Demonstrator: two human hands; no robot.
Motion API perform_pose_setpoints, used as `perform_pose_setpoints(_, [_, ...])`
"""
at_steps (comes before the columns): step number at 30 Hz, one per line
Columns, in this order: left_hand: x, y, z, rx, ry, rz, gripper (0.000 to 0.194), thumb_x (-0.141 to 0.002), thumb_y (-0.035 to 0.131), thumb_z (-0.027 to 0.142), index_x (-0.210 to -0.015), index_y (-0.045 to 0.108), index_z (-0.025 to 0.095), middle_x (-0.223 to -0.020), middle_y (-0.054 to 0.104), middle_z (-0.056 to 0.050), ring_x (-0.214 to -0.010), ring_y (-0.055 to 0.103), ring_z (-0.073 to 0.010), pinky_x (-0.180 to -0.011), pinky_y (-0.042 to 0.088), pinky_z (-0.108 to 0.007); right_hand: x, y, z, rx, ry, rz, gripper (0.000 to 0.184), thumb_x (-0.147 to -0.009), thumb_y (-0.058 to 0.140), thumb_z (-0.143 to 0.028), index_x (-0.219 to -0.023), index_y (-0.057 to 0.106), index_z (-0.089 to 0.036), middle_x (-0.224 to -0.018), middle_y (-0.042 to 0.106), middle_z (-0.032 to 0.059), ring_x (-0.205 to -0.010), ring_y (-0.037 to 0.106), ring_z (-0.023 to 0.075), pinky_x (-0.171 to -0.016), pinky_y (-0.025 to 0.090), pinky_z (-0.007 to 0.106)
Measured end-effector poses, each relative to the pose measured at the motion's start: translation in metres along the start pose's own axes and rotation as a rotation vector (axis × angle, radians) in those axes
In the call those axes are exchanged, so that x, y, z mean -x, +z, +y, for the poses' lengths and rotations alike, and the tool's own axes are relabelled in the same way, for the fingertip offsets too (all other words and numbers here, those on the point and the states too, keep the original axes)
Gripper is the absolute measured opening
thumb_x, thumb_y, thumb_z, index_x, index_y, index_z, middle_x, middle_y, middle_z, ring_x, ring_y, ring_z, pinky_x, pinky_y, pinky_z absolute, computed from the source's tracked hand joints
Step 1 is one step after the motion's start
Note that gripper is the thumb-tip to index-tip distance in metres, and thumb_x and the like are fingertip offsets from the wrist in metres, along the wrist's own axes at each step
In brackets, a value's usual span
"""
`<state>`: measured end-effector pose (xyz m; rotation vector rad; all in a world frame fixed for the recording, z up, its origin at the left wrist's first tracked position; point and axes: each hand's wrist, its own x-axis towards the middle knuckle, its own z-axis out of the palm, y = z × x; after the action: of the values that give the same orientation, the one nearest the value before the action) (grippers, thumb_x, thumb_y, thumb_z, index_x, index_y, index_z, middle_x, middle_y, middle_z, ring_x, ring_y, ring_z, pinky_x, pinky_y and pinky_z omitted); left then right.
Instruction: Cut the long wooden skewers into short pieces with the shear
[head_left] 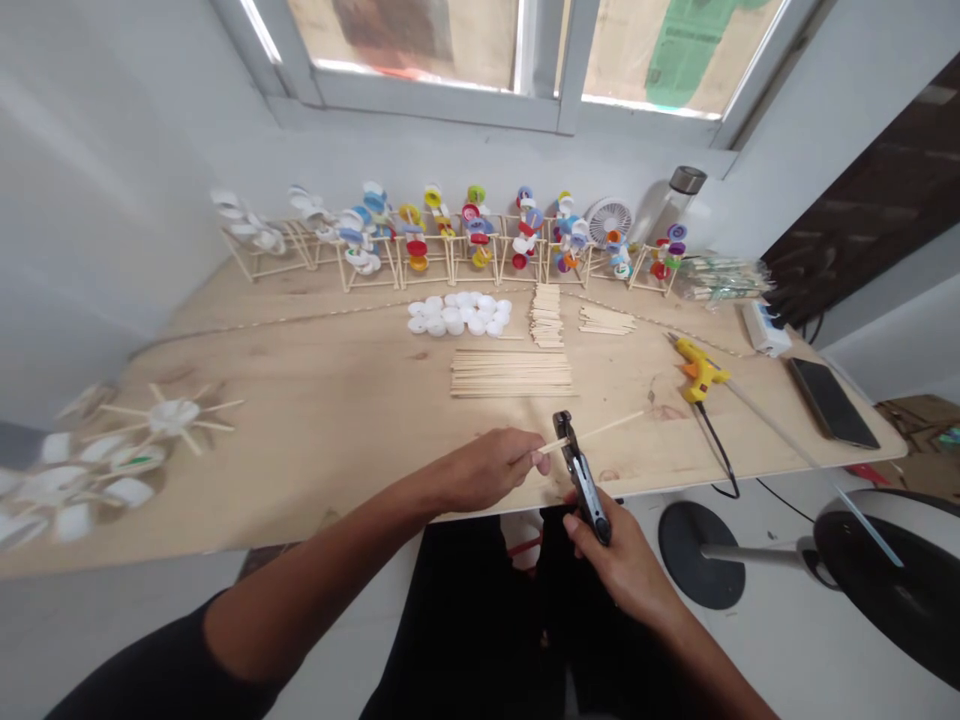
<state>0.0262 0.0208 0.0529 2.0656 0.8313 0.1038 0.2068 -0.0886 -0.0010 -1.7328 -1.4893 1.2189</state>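
Note:
Near the table's front edge, my left hand is closed around one end of thin wooden sticks. A long stick runs out to the right from the fingers, passing at the jaws of a dark metal hand tool, which looks like pliers or a cutter. My right hand grips the tool by its handles, jaws pointing up and away from me. Whether the jaws bite the stick I cannot tell. Just beyond the hands lies a row of long wooden sticks, with shorter sticks stacked behind it.
White bottle caps are grouped behind the long sticks. Stick frames with coloured caps line the wall. A yellow glue gun, its cord and a phone lie right. Capped wheels sit left; a black stool stands right.

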Motion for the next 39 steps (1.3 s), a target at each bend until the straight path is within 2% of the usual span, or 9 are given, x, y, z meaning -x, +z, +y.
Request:
perform_pose_setpoints(23, [-0.0018, -0.0008, 0.0002, -0.008, -0.014, 0.006, 0.033, -0.085, 0.028, 0.021, -0.086, 0.061, 0.015, -0.057, 0.043, 0.003, -0.058, 0.042, -0.0116, -0.062, 0.037, -0.022, -0.0016, 0.0003, -0.004, -0.022, -0.026, -0.01, 0.026, -0.083, 0.049, -0.037, -0.099, 0.054, -0.017, -0.075, 0.059, 0.0018, -0.064, 0.055, 0.0173, -0.066, 0.044, 0.03])
perform_pose_setpoints(33, [-0.0002, -0.0039, 0.006, -0.071, -0.035, -0.004, 0.031, -0.085, 0.028, 0.019, -0.085, 0.059, 0.015, -0.064, 0.052, 0.0, -0.063, 0.047, -0.0129, -0.067, 0.039, -0.024, -0.0005, -0.0001, -0.0023, -0.02, -0.014, 0.005, 0.025, -0.082, 0.05, -0.034, -0.098, 0.055, -0.016, -0.078, 0.062, 0.0034, -0.065, 0.056, 0.0172, -0.065, 0.045, 0.03])
perform_pose_setpoints(39, [0.0007, -0.0028, 0.0052, -0.073, -0.041, -0.002, 0.032, -0.085, 0.028, 0.02, -0.085, 0.06, 0.016, -0.065, 0.053, 0.0, -0.063, 0.047, -0.0131, -0.066, 0.039, -0.024, 0.0002, 0.0002, -0.003, -0.008, -0.024, 0.005, 0.025, -0.082, 0.049, -0.036, -0.097, 0.055, -0.018, -0.074, 0.061, 0.0021, -0.063, 0.056, 0.0176, -0.065, 0.045, 0.031])
